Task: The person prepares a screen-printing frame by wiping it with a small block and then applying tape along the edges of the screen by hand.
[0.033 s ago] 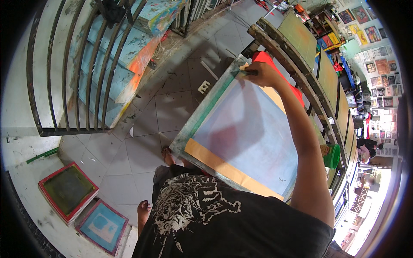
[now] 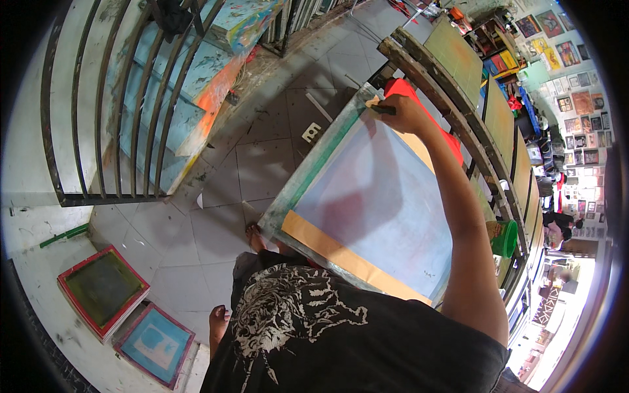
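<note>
A large screen-printing frame (image 2: 314, 209) with pale bluish-violet mesh lies tilted in front of me. A green band runs along its left side. Brown tape strips (image 2: 354, 259) line its near side and its right side. My right hand (image 2: 405, 112) is at the frame's far corner, over the end of the right-hand strip. Its fingers are closed round something small and dark that I cannot make out. The shadow of my arm falls across the mesh. Red cloth (image 2: 401, 87) shows behind that hand. My left hand is not in view.
A long wooden rack (image 2: 452, 85) with flat panels runs along the right, a green tub (image 2: 503, 238) beside it. Metal bars (image 2: 118, 98) stand at the far left. Two smaller screens, one red-framed (image 2: 105, 291) and one blue (image 2: 156, 346), lie lower left. Below is tiled floor (image 2: 265, 167).
</note>
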Available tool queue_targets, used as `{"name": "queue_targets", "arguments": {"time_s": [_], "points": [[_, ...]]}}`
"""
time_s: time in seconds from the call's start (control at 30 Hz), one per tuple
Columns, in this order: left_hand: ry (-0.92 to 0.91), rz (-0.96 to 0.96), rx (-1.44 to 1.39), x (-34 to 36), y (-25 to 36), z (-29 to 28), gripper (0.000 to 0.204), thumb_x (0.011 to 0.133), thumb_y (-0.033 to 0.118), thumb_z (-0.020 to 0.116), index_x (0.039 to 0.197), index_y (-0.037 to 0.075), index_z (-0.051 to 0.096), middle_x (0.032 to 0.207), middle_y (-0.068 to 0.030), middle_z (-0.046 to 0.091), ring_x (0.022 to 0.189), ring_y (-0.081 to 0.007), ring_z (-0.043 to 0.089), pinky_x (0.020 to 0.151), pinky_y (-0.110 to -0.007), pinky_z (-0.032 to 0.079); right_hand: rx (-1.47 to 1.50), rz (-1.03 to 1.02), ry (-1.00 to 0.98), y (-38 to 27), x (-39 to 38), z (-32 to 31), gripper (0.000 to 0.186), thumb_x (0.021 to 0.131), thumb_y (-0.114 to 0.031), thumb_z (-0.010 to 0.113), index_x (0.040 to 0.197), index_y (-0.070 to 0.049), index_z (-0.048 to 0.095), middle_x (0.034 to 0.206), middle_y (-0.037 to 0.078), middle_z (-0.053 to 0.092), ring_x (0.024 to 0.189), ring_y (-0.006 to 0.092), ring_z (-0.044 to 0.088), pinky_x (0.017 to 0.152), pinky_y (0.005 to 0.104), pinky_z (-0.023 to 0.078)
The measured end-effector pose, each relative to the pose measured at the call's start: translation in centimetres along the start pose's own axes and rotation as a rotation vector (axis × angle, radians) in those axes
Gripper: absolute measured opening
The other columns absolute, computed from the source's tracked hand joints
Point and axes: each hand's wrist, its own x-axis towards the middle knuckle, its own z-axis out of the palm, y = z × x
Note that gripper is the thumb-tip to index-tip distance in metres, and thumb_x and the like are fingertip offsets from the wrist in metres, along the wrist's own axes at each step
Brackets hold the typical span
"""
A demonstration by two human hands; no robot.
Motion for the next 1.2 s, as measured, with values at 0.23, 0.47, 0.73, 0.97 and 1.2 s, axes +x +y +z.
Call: {"name": "queue_targets", "arguments": {"time_s": [0.23,0.47,0.73,0.97,1.2], "points": [[-0.001,0.010,0.028,0.7,-1.8,-1.0,0.027,0.099,0.024,0.056,0.111,0.001,0.059,0.086,-0.0069,0.062,0.067,-0.0097,0.056,0.055,-0.023,0.042,-0.085,-0.152,0.277,-0.9,0.4,7.0,0.031,0.080,-0.031,0.069,0.104,-0.012,0.073,0.102,0.013,0.069,0.094,0.0323,0.066,0.082,0.0440,0.053],[0.046,0.032,0.288,0.6,2.0,-1.5,0.034,0.098,0.030,0.058,0.114,0.000,0.060,0.088,-0.0079,0.064,0.067,-0.0133,0.060,0.056,-0.024,0.044,-0.058,-0.079,0.434,3.3,2.9,5.8,0.033,0.080,-0.031,0.070,0.106,-0.010,0.072,0.102,0.014,0.068,0.092,0.0337,0.066,0.079,0.0433,0.053],[-0.005,0.016,0.047,1.9,-2.5,-2.8,0.032,0.096,0.029,0.060,0.113,0.001,0.060,0.087,-0.0079,0.063,0.070,-0.0137,0.059,0.056,-0.026,0.044,0.173,-0.072,0.232,1.0,1.1,6.5,0.043,0.080,-0.034,0.071,0.112,-0.005,0.069,0.098,0.019,0.070,0.089,0.0292,0.070,0.079,0.0405,0.053],[0.074,0.001,0.202,0.6,2.2,-1.2,0.033,0.095,0.031,0.061,0.114,0.004,0.061,0.090,-0.0063,0.064,0.071,-0.0148,0.060,0.061,-0.030,0.046,0.004,0.122,0.218,4.7,6.1,3.6,0.041,0.080,-0.038,0.068,0.111,-0.010,0.072,0.101,0.019,0.070,0.092,0.0329,0.069,0.081,0.0414,0.053],[0.060,0.010,0.252,0.0,2.5,-0.7,0.028,0.097,0.028,0.061,0.113,0.005,0.061,0.086,-0.0054,0.063,0.068,-0.0125,0.058,0.058,-0.027,0.045,0.069,0.157,0.639,4.9,6.7,4.1,0.036,0.080,-0.032,0.068,0.108,-0.009,0.073,0.102,0.019,0.069,0.096,0.0336,0.067,0.085,0.0405,0.052]]}}
